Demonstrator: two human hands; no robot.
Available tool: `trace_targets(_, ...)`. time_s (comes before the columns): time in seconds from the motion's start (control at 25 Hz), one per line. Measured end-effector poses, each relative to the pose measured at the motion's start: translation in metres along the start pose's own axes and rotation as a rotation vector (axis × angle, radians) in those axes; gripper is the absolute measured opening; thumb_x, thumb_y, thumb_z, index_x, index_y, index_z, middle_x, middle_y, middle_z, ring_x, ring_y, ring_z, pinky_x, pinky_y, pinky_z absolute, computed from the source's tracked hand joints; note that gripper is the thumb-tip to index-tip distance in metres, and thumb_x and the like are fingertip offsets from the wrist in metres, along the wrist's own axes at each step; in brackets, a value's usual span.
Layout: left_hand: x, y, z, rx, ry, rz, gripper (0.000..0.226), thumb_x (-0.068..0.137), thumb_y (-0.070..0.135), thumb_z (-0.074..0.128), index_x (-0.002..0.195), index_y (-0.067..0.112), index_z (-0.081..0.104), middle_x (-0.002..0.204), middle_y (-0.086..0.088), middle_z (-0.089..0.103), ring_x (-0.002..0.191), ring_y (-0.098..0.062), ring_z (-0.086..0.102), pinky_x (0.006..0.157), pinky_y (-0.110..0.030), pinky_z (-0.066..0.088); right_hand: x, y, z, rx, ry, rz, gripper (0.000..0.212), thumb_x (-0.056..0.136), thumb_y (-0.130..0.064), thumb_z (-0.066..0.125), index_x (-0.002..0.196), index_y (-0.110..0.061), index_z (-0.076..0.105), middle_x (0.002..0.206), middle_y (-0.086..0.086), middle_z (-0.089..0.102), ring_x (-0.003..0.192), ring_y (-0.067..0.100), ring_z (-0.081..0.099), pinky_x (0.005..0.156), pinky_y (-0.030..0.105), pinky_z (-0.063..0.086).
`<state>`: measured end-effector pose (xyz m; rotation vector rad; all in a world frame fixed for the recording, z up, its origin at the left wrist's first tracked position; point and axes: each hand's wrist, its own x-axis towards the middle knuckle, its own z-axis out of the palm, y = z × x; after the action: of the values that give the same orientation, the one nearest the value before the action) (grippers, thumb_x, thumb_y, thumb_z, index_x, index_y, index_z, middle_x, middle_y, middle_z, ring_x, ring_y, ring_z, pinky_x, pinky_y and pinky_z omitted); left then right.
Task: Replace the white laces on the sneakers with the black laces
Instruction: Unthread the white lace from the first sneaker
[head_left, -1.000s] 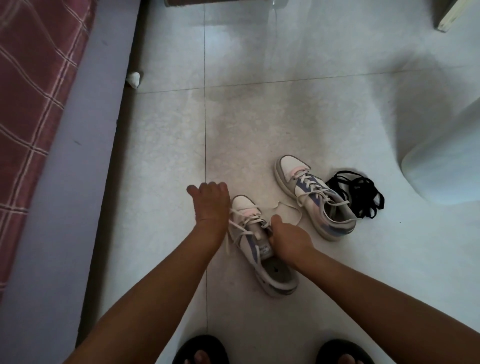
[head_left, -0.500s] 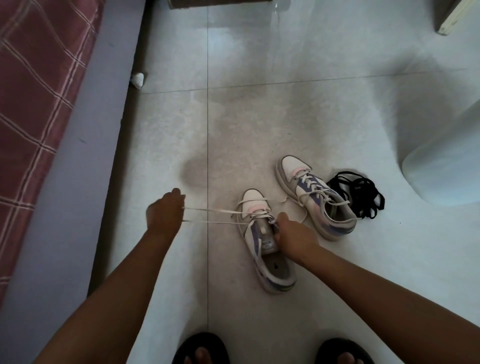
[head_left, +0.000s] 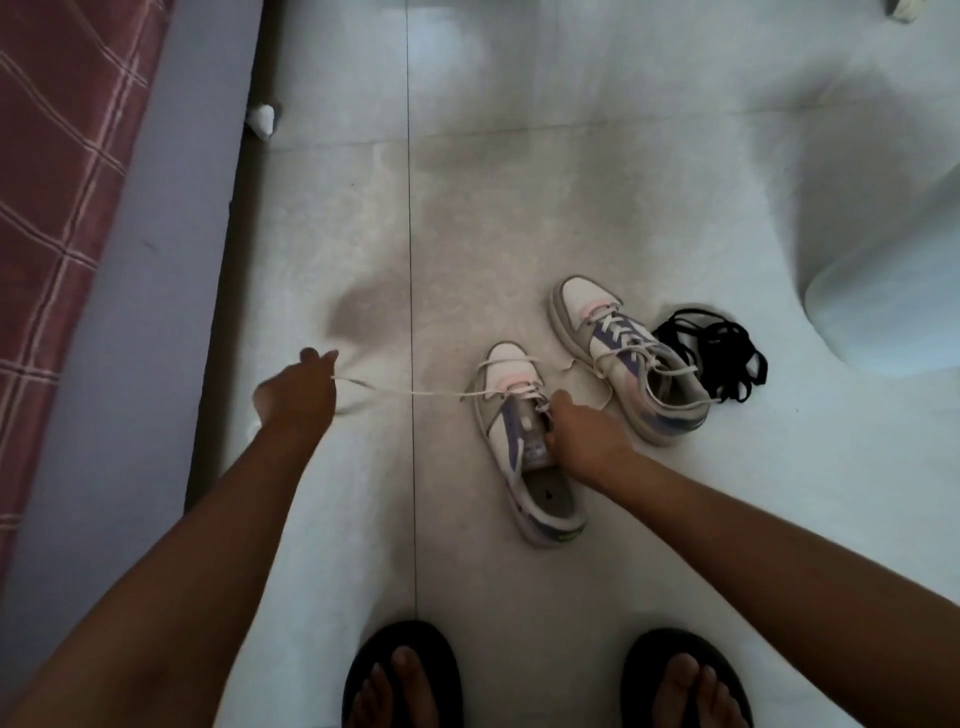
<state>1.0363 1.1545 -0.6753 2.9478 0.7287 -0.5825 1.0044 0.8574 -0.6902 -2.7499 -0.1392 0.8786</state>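
White lace (head_left: 415, 393) taut; black laces (head_left: 719, 358) heaped beside sneakers (head_left: 623, 364).

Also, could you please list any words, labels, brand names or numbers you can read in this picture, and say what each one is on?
No text can be read.
Tongue label of the near sneaker, beside the right hand: a pale tag with dark print, too blurred and small to read.
Far sneaker, black laces, white lace gripped by the left hand: no lettering visible.
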Motion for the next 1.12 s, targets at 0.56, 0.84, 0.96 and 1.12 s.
trace_targets(0.56, -0.076, 0.161, 0.022, 0.309, 0.105, 1.029, 0.028, 0.095, 0.009, 0.035, 0.119, 0.002, 0.048, 0.124, -0.016, 0.046, 0.112, -0.032, 0.049, 0.079, -0.040, 0.045, 0.004, -0.002, 0.008, 0.021, 0.049, -0.016, 0.027, 0.094, -0.028, 0.044, 0.115, -0.011, 0.039, 0.098, 0.014, 0.065, 0.085, 0.033, 0.063, 0.060, 0.033, 0.036)
trace_targets(0.84, -0.070, 0.157, 0.020, 0.172, 0.043, 1.071, 0.027, 0.091, 0.001, 0.043, 0.118, 0.000, 0.046, 0.122, -0.017, 0.048, 0.104, -0.032, 0.054, 0.076, -0.037, 0.043, 0.002, 0.001, 0.005, 0.087, 0.018, -0.037, 0.025, 0.093, -0.027, 0.043, 0.111, -0.009, 0.039, 0.098, 0.017, 0.064, 0.086, 0.035, 0.062, 0.060, 0.034, 0.034)
trace_targets(0.96, -0.066, 0.136, 0.026, -0.326, 0.038, 0.837, 0.022, 0.084, -0.007, 0.048, 0.106, -0.003, 0.052, 0.112, -0.018, 0.047, 0.088, -0.032, 0.053, 0.069, -0.033, 0.038, -0.002, 0.007, 0.001, 0.165, -0.043, -0.060, 0.024, 0.090, -0.023, 0.047, 0.108, -0.010, 0.039, 0.099, 0.019, 0.062, 0.086, 0.036, 0.058, 0.061, 0.033, 0.033)
trace_targets(1.12, -0.058, 0.122, 0.033, -0.868, -0.303, 0.454, 0.025, 0.088, -0.009, 0.042, 0.082, -0.001, 0.064, 0.095, -0.010, 0.054, 0.085, -0.018, 0.050, 0.073, -0.026, 0.039, -0.005, 0.009, 0.001, 0.209, -0.054, -0.023, 0.019, 0.088, -0.023, 0.049, 0.098, -0.014, 0.036, 0.098, 0.019, 0.061, 0.085, 0.036, 0.056, 0.060, 0.032, 0.029)
